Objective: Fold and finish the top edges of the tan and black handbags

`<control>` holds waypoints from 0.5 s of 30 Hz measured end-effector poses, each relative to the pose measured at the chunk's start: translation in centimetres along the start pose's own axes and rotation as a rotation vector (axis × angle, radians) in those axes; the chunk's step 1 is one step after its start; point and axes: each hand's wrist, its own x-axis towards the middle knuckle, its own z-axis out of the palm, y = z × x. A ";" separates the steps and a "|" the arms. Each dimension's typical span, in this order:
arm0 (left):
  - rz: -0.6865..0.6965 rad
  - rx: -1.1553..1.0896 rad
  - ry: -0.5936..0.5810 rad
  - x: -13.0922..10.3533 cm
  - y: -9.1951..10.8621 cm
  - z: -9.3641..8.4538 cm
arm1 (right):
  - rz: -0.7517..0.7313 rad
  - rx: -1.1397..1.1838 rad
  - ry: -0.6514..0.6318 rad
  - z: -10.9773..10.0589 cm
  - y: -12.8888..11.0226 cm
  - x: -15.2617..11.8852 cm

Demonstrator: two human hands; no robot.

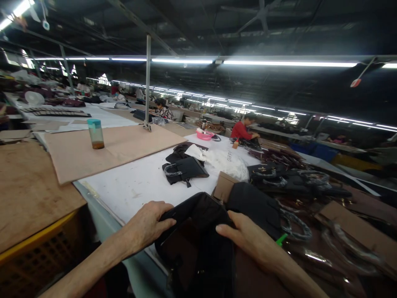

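Observation:
A black handbag (201,231) is held open in front of me at the table's near edge, its dark lining showing. My left hand (151,221) grips its left rim, thumb on the inside and fingers over the outer side. On the opposite rim, my right hand (240,231) is closed, its thumb pressed inside the opening. Just right of it lies another black bag (252,205) with a plastic-wrapped handle (294,225). Farther forward, a smaller black handbag (184,169) with a wrapped handle rests on the white tabletop (124,182).
Bags and brown panels (347,223) are heaped at the right. A white plastic bag (228,161) lies mid-table. Left are a tan board (124,145), a teal-lidded bottle (95,133) and a yellow crate (37,252). A person in red (242,130) sits beyond, near a pink basket (204,134).

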 end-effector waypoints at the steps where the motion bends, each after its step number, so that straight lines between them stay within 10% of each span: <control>1: 0.001 0.010 -0.003 -0.1 0.1 0.2 | -0.003 0.056 -0.052 0.2 -0.1 -0.9; 7: 0.029 0.042 -0.023 -0.7 0.6 0.7 | 0.288 -0.127 0.010 0.9 0.8 -2.9; 15: 0.009 0.198 -0.068 -0.8 2.2 0.8 | 0.136 0.138 -0.109 -0.2 5.8 0.1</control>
